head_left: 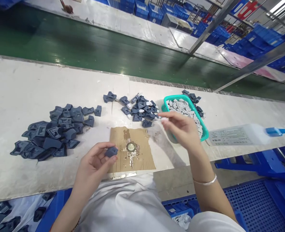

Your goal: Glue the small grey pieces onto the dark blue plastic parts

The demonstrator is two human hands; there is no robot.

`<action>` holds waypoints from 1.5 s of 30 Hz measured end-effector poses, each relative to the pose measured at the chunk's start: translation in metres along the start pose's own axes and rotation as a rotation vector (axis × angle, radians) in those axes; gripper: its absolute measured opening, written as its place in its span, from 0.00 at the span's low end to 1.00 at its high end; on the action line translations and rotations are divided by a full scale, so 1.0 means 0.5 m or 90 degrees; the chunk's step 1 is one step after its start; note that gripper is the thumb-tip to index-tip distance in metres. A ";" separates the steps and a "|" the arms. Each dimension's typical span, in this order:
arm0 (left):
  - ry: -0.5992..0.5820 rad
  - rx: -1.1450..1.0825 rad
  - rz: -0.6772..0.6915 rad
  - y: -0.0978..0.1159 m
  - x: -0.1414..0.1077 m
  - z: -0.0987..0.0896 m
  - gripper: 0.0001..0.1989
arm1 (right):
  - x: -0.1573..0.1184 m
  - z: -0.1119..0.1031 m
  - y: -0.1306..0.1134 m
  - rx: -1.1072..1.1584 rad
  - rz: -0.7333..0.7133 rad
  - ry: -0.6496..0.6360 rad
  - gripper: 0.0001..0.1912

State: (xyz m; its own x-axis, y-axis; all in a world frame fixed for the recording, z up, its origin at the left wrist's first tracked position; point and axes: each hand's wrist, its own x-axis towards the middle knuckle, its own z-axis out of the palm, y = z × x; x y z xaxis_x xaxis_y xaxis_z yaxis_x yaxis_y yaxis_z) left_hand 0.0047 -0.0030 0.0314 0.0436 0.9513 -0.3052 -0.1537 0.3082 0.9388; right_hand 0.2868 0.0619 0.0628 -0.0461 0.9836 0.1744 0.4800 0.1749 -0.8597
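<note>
My left hand (97,159) pinches a dark blue-grey plastic part (111,151) over the left edge of a brown cardboard piece (144,151). On the cardboard sits a small round cap (131,147) with shiny wet liquid around it. My right hand (181,129) is raised between the cardboard and a green basket (205,132) of small white pieces (183,108), its fingers closed on a small white piece (165,119). Behind the cardboard lies a cluster of dark parts (142,108), several with white pieces on them. A larger pile of dark parts (53,132) lies to the left.
A clear bottle (236,135) with a blue tip lies right of the basket. More dark parts (193,98) sit behind the basket. Beyond the table runs a green conveyor belt (96,54). A metal post (253,66) slants at the right. Blue crates (142,9) stand farther back.
</note>
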 end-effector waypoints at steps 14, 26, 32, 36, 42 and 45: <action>-0.086 -0.008 0.070 -0.046 0.009 -0.015 0.08 | -0.074 0.132 -0.012 -0.006 0.029 -0.199 0.05; -0.073 0.009 0.012 -0.028 0.008 -0.006 0.10 | -0.069 0.148 -0.019 -0.247 -0.212 -0.297 0.09; -0.022 0.008 -0.064 0.000 0.008 0.008 0.15 | -0.071 0.148 -0.023 -0.284 -0.234 -0.270 0.10; -0.047 0.020 -0.078 -0.010 0.018 0.003 0.15 | -0.070 0.145 -0.025 -0.245 -0.196 -0.272 0.10; -0.092 0.043 -0.067 -0.036 0.022 -0.017 0.25 | -0.073 0.148 -0.024 0.108 0.113 -0.141 0.12; -0.093 0.071 -0.045 -0.040 0.018 -0.023 0.22 | -0.076 0.161 -0.027 0.262 0.228 -0.095 0.18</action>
State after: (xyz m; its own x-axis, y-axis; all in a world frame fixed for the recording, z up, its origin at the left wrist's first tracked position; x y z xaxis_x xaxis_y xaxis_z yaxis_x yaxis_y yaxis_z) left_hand -0.0031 -0.0007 0.0079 0.1949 0.9153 -0.3525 -0.0357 0.3657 0.9300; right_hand 0.2115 0.0256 0.0290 -0.0808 0.9750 -0.2072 0.1087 -0.1980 -0.9742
